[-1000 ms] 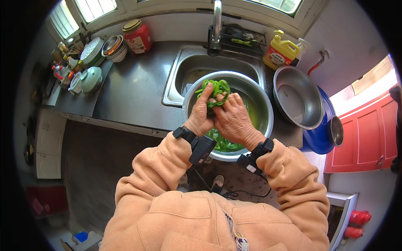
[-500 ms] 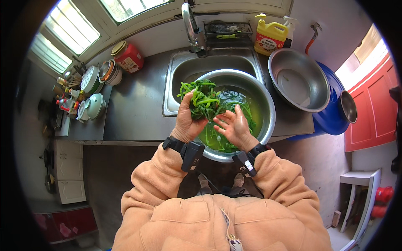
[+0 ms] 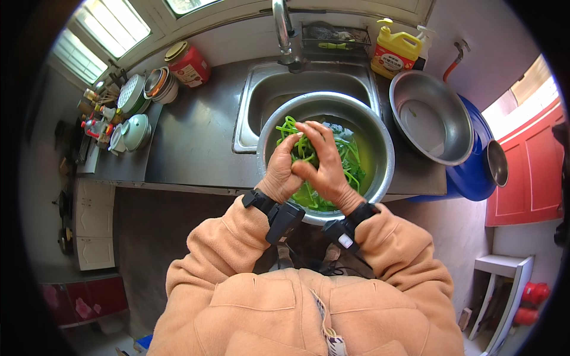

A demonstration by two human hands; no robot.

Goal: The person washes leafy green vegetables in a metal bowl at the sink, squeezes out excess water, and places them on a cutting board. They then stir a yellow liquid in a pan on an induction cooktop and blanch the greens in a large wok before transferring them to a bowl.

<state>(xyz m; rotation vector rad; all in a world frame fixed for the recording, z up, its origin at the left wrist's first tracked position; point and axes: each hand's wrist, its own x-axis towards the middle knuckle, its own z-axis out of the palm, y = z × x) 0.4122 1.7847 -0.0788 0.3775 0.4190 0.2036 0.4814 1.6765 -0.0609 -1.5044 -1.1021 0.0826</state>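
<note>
Over a large steel basin (image 3: 385, 145) of greenish water, I grip a clump of leafy green stems (image 3: 303, 148) between my two hands. My left hand (image 3: 280, 173) is closed round it from the left, while my right hand (image 3: 326, 166) presses it from the right, fingers bent over its top. Part of the clump is hidden by my fingers. More greens (image 3: 350, 169) float in the water below. The basin sits over the front of the sink (image 3: 249, 107), beneath the faucet (image 3: 284, 35).
On the right are another steel basin (image 3: 430, 142), a blue tub (image 3: 475, 184), a small steel bowl (image 3: 497, 169) and a yellow pump jug (image 3: 393, 50). The steel counter (image 3: 190, 136) holds stacked bowls (image 3: 160, 86), a red jar (image 3: 190, 68) and condiment bottles (image 3: 98, 130). A red door (image 3: 528, 178) stands far right.
My right hand, open beside the clump half a second ago, has moved up and closed over it. My left hand has shifted rightward with the greens, which now look more compressed.
</note>
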